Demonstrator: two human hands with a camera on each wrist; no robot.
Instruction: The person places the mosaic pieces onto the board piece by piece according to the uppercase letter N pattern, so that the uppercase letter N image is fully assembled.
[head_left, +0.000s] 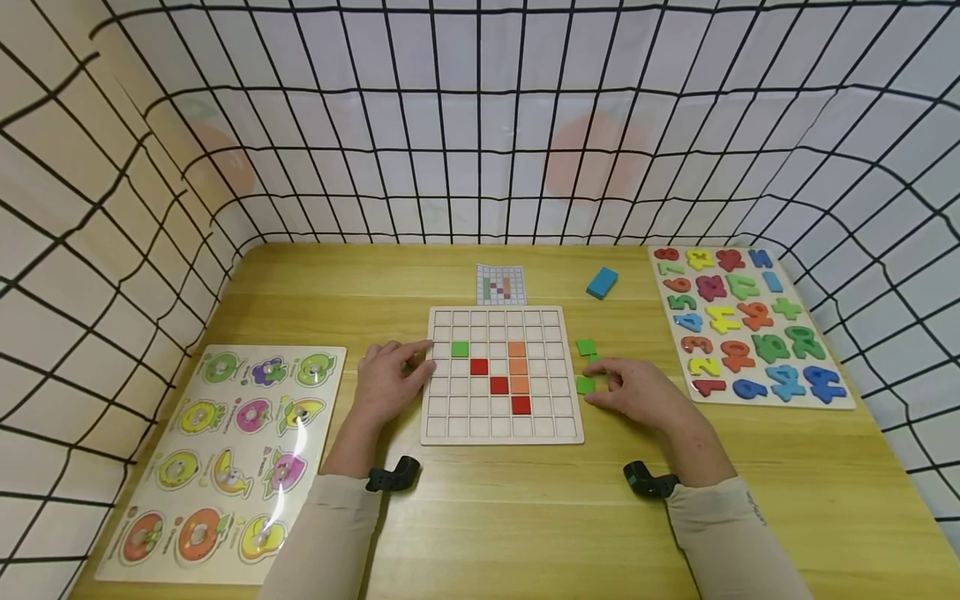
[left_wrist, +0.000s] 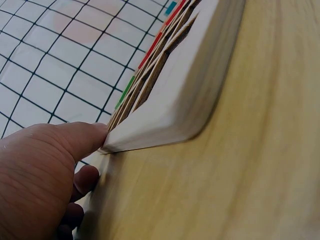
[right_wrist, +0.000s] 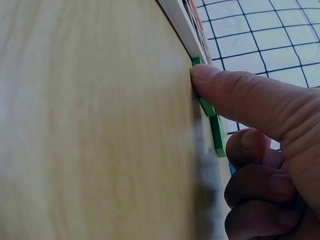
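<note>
A wooden grid board [head_left: 501, 440] lies in front of the person in the head view. One green tile [head_left: 460, 349], a diagonal of red tiles [head_left: 478, 367] and a column of orange tiles [head_left: 517, 367] sit in its squares. The left hand [head_left: 386, 382] touches the board's left edge with thumb and index finger. Right of the board lie three loose green tiles [head_left: 586, 347]. The right hand [head_left: 637, 390] is at the lower ones, its thumb and index finger spread either side of the nearest tile [head_left: 585, 385]. In the right wrist view, the thumb [right_wrist: 235, 90] partly covers the green tiles [right_wrist: 217, 135].
Behind the board lies a small printed grid card [head_left: 501, 285]. A blue block [head_left: 602, 283] sits at the back right. A number puzzle board [head_left: 750, 325] is on the right, a fruit puzzle board [head_left: 225, 450] on the left. Black wire mesh [head_left: 480, 125] surrounds the table.
</note>
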